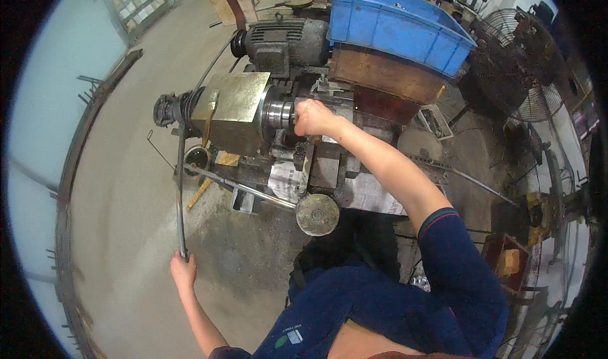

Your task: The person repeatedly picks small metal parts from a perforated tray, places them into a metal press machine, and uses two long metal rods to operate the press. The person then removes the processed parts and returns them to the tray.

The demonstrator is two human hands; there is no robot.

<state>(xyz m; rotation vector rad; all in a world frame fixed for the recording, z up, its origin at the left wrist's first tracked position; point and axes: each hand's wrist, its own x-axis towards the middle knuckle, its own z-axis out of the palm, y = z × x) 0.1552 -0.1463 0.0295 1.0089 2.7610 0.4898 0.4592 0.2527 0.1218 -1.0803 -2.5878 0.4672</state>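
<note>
My left hand (183,271) is wrapped round the lower end of a long metal lever (180,201), which runs up to the left end of a lathe-like machine's headstock. My right hand (312,118) is closed in a fist beside the shiny steel spindle nose (277,114). What its fingers hold, if anything, is hidden behind them. A bent brass-coloured sheet (237,96) covers the headstock top. Below my right hand, a round metal disc (317,214) sits at the machine's near side, with a second bar (247,189) reaching it from the left.
Behind the headstock stands an electric motor (288,42) with a belt. A blue plastic crate (396,26) rests on a wooden box (386,74) at the back. At the right are a large caged fan (516,64) and a small tray (435,122).
</note>
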